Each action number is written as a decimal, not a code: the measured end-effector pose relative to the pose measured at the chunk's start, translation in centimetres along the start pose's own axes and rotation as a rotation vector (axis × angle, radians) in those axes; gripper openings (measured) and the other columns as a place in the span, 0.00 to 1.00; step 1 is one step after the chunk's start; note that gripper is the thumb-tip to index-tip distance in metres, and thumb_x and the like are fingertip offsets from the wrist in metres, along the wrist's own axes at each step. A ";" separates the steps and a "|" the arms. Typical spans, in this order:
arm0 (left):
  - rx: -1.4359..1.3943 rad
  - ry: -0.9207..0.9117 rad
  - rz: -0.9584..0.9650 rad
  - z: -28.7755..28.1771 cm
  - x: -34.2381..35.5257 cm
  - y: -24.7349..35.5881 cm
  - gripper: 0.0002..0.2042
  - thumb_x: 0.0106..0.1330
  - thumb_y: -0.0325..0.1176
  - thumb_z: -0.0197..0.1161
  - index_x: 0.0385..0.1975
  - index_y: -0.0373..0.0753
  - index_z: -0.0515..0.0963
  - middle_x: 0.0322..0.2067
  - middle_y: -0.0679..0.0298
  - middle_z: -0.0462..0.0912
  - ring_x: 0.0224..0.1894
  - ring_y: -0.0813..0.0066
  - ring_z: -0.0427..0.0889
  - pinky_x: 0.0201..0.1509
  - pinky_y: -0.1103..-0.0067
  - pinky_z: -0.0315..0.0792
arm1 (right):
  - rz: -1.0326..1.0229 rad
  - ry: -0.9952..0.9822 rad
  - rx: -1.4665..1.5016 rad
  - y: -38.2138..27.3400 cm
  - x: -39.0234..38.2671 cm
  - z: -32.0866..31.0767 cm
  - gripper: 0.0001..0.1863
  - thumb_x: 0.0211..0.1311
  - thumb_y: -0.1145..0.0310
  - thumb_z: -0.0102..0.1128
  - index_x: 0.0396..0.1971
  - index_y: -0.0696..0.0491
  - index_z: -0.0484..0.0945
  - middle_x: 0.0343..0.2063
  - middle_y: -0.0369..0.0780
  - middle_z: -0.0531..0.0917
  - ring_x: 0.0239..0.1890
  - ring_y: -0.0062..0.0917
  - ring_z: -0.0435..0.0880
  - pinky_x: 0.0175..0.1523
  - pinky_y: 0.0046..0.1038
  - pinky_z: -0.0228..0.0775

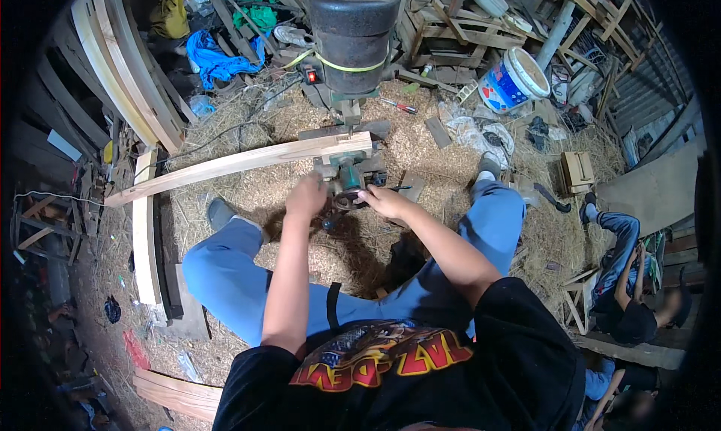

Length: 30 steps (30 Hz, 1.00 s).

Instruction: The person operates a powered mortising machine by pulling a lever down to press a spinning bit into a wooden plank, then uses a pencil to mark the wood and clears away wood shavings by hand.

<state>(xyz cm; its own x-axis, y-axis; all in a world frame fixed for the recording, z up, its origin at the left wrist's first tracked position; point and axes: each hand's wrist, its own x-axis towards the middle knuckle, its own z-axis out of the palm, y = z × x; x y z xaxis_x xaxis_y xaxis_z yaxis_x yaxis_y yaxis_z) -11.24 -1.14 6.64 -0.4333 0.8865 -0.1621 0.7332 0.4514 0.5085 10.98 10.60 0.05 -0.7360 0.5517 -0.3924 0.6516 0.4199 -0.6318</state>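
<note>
Sawdust carpets the workshop floor point(248, 123) where you sit astride a drill machine point(353, 48). Your left hand point(306, 197) rests just below the long plank point(240, 163), its axis running left from the clamp; your right hand point(384, 200) grips the dark handwheel point(349, 200).

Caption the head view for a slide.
Both hands, left and right, at a green machine holding a long wooden plank.

Woodworking shop, sawdust floor point(420, 142), stacked planks point(124, 70)
</note>
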 end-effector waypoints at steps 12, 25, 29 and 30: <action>-0.038 1.044 0.816 -17.2 4.2 19.6 0.34 0.62 0.36 0.66 0.68 0.34 0.65 0.70 0.46 0.63 0.74 0.43 0.59 0.76 0.56 0.53 | 0.034 -0.161 0.183 3.6 2.1 -0.7 0.41 0.71 0.29 0.40 0.56 0.54 0.78 0.46 0.40 0.85 0.41 0.25 0.83 0.45 0.30 0.75; -0.153 1.170 0.900 -15.8 7.4 20.5 0.32 0.61 0.32 0.59 0.69 0.36 0.65 0.68 0.50 0.67 0.73 0.46 0.61 0.76 0.56 0.55 | -0.434 1.159 0.491 -2.2 10.3 -29.4 0.14 0.72 0.65 0.58 0.48 0.60 0.80 0.40 0.43 0.87 0.42 0.32 0.84 0.51 0.31 0.73; -0.058 1.209 0.875 -16.6 7.8 19.0 0.31 0.60 0.31 0.58 0.66 0.36 0.67 0.67 0.50 0.67 0.72 0.48 0.62 0.76 0.56 0.54 | -0.604 1.159 0.798 -15.5 11.1 -38.2 0.20 0.70 0.59 0.62 0.51 0.60 0.79 0.48 0.45 0.84 0.52 0.29 0.80 0.59 0.30 0.68; -0.069 1.205 0.889 -16.4 7.9 19.6 0.30 0.59 0.31 0.59 0.66 0.36 0.67 0.67 0.51 0.68 0.71 0.48 0.63 0.77 0.56 0.54 | -0.648 1.174 0.795 -16.8 11.3 -41.1 0.22 0.70 0.56 0.61 0.51 0.60 0.79 0.49 0.44 0.84 0.53 0.29 0.80 0.59 0.30 0.68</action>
<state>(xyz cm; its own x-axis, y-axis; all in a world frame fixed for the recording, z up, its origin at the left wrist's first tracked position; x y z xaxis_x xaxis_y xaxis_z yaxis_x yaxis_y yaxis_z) -8.86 13.02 29.21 -0.0565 0.2325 0.9709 0.9715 -0.2115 0.1072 -0.73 39.40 33.66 -0.0445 0.8269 0.5606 -0.2489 0.5343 -0.8078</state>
